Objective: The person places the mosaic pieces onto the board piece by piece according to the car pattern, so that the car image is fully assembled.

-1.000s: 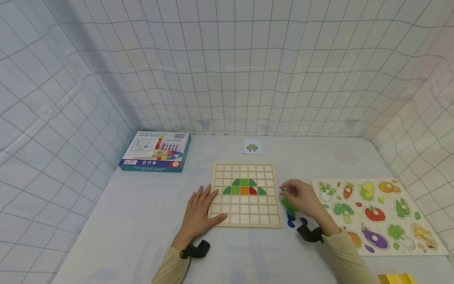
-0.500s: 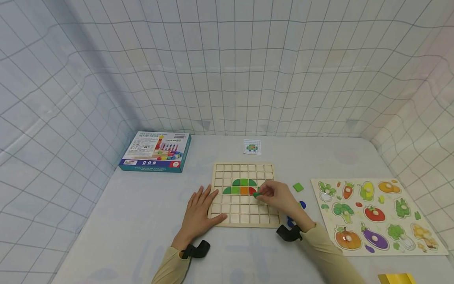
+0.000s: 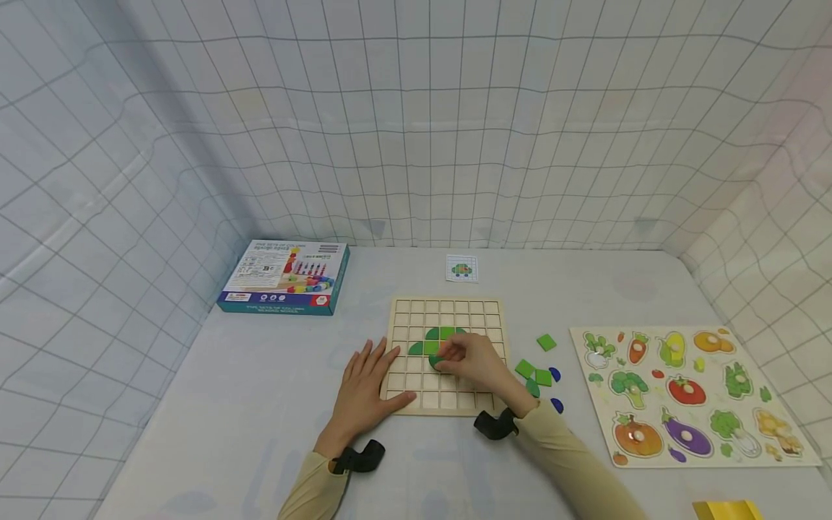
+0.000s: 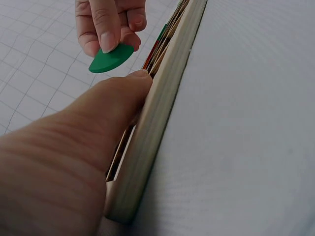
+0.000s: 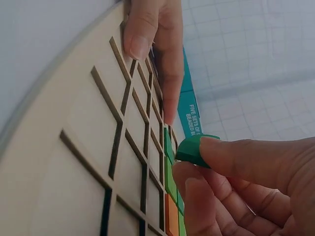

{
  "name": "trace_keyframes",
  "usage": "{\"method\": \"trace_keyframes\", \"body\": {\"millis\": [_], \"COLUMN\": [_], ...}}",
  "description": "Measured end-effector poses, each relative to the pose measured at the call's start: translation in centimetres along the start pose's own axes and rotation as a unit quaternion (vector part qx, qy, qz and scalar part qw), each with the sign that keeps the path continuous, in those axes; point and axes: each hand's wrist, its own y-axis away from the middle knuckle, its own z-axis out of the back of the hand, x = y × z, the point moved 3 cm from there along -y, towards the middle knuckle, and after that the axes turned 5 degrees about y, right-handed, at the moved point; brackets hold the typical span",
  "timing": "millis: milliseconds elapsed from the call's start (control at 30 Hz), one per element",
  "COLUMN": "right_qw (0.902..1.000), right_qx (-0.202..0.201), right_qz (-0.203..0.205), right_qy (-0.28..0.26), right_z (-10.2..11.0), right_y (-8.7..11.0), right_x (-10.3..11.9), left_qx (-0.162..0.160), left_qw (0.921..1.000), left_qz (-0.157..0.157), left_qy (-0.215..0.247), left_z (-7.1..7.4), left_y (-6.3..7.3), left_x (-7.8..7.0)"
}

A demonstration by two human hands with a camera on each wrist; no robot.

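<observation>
Pinched between the thumb and fingers of the right hand (image 3: 477, 359): a dark green curved piece (image 3: 435, 361), held over the middle of the grid board (image 3: 448, 401). From the head, hard to judge for height; from the left wrist, plainly clear of the board, with its fan shape showing. Seen nearly edge-on from the right wrist.

Resting on the board's left side, with fingers straight and spread apart: the left hand (image 3: 367, 390). In both wrist views, thumb on the rim.

Set in the grid and visible from the head: green corner tiles (image 3: 416, 349) and light green squares (image 3: 432, 347). Blocked there by the right hand: part of the same row. Revealed from the right wrist: an orange tile (image 5: 172, 215); from the left wrist, only a thin red edge (image 4: 147, 60).

Scattered right of the board on the table (image 3: 227, 404): three loose squares (image 3: 525, 369), a loose green piece (image 3: 533, 388) and blue pieces (image 3: 557, 406). Farther right, a vegetable puzzle (image 3: 796, 463). Beyond the board, a small pattern card (image 3: 462, 269); to the left, a printed box (image 3: 286, 278). Cut off at the bottom edge, something yellow (image 3: 726, 510).
</observation>
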Motion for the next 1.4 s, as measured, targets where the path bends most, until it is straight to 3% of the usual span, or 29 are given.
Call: {"method": "trace_keyframes", "body": {"millis": [300,567,800,1400], "right_qw": [0.9999,0.9976,0.9951,0.9867], "right_qx": [0.003,-0.002,0.002,-0.003], "right_qz": [-0.013,-0.029,-0.043,-0.031], "right_qy": [0.004,0.063,0.089,0.159], "right_z": [-1.7,-2.4,-2.8,-3.2], "right_y": [-1.0,-1.5,-1.7,-2.4], "right_x": [0.7,1.1,1.4,1.3], "left_qx": [0.0,-0.021,-0.009,-0.011], "left_qw": [1.0,0.9997,0.9999,0.9999], "left_qz": [0.0,-0.016,-0.007,-0.013], "left_qy": [0.002,0.003,0.005,0.0], "left_z": [0.0,0.1,0.1,0.2], "left_y": [0.1,0.1,0.1,0.0], "left_x": [-0.1,-0.3,-0.2,-0.1]}}
